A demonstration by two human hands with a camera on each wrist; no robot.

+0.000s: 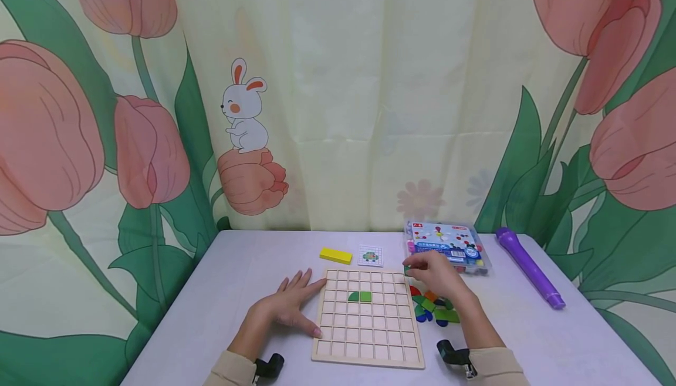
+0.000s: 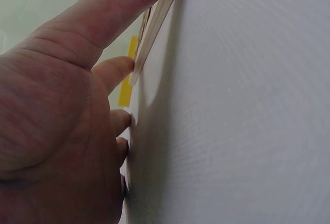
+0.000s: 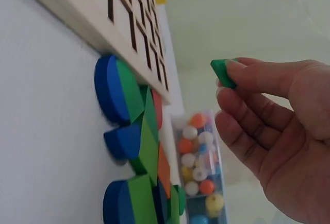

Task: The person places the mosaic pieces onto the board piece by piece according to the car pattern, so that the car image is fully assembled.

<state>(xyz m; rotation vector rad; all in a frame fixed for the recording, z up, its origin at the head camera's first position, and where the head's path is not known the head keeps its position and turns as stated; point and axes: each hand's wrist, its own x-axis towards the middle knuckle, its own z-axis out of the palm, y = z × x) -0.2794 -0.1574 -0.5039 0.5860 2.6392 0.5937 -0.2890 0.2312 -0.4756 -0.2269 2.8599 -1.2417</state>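
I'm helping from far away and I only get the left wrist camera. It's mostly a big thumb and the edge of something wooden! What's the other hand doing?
Observer: The right hand is pinching a small green piece.

Operator: Cool! Is anything sitting on top of the wooden thing?

Observer: Yes, a green square and a green piece with a curved edge lie side by side on the wooden grid board.

Operator: I can see something yellow too. What's next to it?

Observer: Just to the right of the yellow block, in the head view, lies a small card with a colored picture on a grid.
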